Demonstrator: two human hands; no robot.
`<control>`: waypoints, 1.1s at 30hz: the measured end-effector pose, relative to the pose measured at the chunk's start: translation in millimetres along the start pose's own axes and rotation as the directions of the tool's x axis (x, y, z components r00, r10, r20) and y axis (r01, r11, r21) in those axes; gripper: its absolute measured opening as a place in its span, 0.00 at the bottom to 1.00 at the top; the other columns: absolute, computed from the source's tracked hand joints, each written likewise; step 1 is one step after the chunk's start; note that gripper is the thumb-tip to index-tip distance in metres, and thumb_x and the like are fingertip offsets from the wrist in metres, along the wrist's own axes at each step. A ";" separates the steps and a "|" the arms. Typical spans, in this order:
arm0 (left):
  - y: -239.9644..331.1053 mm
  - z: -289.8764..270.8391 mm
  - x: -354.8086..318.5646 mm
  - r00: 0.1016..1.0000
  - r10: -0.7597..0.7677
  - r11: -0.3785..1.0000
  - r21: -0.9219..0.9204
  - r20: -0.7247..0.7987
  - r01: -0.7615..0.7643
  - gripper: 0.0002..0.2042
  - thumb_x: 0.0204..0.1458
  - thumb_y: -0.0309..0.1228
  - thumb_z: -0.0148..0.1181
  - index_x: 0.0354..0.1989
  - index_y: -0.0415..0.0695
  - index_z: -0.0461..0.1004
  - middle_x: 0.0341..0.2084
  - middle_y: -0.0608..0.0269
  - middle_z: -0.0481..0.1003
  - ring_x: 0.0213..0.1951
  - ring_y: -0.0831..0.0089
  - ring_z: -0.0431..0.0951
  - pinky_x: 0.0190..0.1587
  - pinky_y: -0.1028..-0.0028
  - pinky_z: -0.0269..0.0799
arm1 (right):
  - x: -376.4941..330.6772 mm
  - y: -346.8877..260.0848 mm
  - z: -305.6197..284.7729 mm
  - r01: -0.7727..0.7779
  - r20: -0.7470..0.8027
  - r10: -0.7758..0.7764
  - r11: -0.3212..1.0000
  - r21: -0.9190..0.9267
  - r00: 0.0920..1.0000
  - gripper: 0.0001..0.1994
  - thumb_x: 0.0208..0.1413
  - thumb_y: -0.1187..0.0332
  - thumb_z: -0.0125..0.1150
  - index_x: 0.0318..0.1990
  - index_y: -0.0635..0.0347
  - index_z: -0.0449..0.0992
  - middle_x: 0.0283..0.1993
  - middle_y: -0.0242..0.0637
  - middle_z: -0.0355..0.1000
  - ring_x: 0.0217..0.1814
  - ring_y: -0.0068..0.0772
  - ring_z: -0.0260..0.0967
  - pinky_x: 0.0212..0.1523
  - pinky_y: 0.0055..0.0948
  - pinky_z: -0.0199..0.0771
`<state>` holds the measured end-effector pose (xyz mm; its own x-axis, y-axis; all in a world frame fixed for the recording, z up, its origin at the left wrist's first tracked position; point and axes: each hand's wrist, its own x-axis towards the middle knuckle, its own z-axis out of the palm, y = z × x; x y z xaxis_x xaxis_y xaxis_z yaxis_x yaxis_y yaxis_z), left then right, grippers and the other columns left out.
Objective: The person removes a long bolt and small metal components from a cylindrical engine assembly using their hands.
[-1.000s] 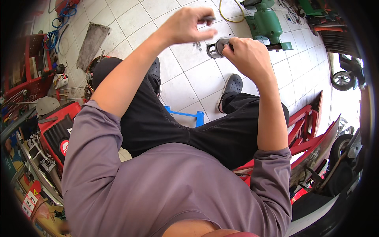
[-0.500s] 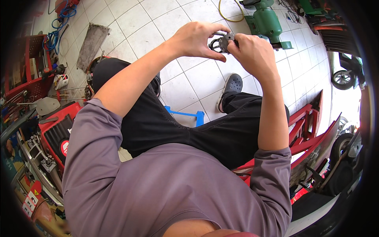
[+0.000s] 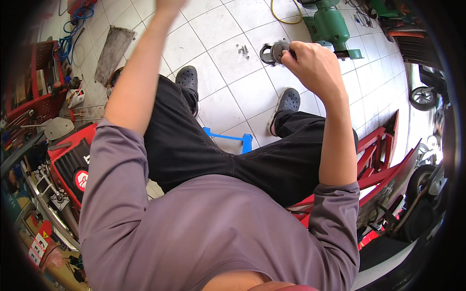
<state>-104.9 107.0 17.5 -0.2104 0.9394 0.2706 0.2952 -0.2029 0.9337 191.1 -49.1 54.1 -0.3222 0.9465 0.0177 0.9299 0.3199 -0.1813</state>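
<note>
Component under inspection: a dark grey, rounded metal part [image 3: 278, 52] with an open, looped end facing left. It is held above the tiled floor [image 3: 228, 104], toward the floor's far right corner. The right hand [image 3: 313, 65] has its grip closed around the part's right end. The left hand [image 3: 171, 3] is cut off at the upper border (only a blurred heel shows), so the state of its grip cannot be told.

Handling, by judgement: stiff, fairly heavy for its bulk, unlikely to break, possibly slick if oily. The solid body appears the soundest hold; the looped end offers a second hold, though its rims may be sharp.

Clearances: a green machine [image 3: 331, 30] stands near the floor's far edge, just beyond the right hand, and limits travel that way. Small loose metal pieces [image 3: 243, 50] lie on the tiles left of the part. Room to move is greatest back toward the right shoe [image 3: 289, 100] and left toward the left shoe [image 3: 187, 80].
</note>
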 end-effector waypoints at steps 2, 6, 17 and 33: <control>-11.6 -4.6 -3.0 0.997 -0.027 0.999 -0.026 0.073 0.029 0.14 0.53 0.38 0.67 0.32 0.37 0.77 0.27 0.66 0.76 0.30 0.80 0.72 0.36 0.79 0.68 | 0.4 0.6 0.1 0.000 -0.011 0.000 1.000 -0.001 1.000 0.17 0.53 0.59 0.54 0.23 0.64 0.77 0.22 0.49 0.73 0.27 0.50 0.74 0.32 0.41 0.74; 12.6 36.6 -42.3 0.925 -0.061 0.997 -0.023 0.376 0.075 0.17 0.56 0.42 0.63 0.27 0.38 0.76 0.21 0.72 0.71 0.26 0.83 0.67 0.31 0.78 0.63 | 2.9 3.9 -3.5 -0.028 0.026 0.029 0.999 -0.035 0.999 0.16 0.52 0.60 0.54 0.22 0.64 0.77 0.21 0.50 0.72 0.26 0.50 0.73 0.31 0.41 0.74; 20.2 84.9 -152.2 0.354 -0.530 0.566 0.010 0.770 0.824 0.14 0.64 0.44 0.46 0.34 0.48 0.69 0.18 0.78 0.62 0.21 0.84 0.62 0.24 0.80 0.59 | 21.7 28.0 36.0 -0.303 0.132 0.289 0.948 0.101 0.948 0.21 0.54 0.54 0.49 0.30 0.63 0.81 0.27 0.52 0.76 0.32 0.54 0.76 0.40 0.44 0.76; -4.8 106.2 -214.9 0.358 -0.610 0.464 -0.047 0.707 0.884 0.11 0.58 0.43 0.54 0.36 0.49 0.70 0.18 0.79 0.57 0.19 0.86 0.55 0.23 0.79 0.53 | 42.9 3.4 137.1 -0.626 0.634 0.347 -0.151 0.765 0.691 0.15 0.60 0.55 0.50 0.28 0.56 0.72 0.17 0.23 0.61 0.20 0.18 0.53 0.23 0.24 0.53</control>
<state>37.9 -64.6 -70.0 0.4037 0.6552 -0.6386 -0.0928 0.7237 0.6838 156.2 -13.2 -80.5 -0.0126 0.7386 -0.6740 -0.0745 -0.6729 -0.7360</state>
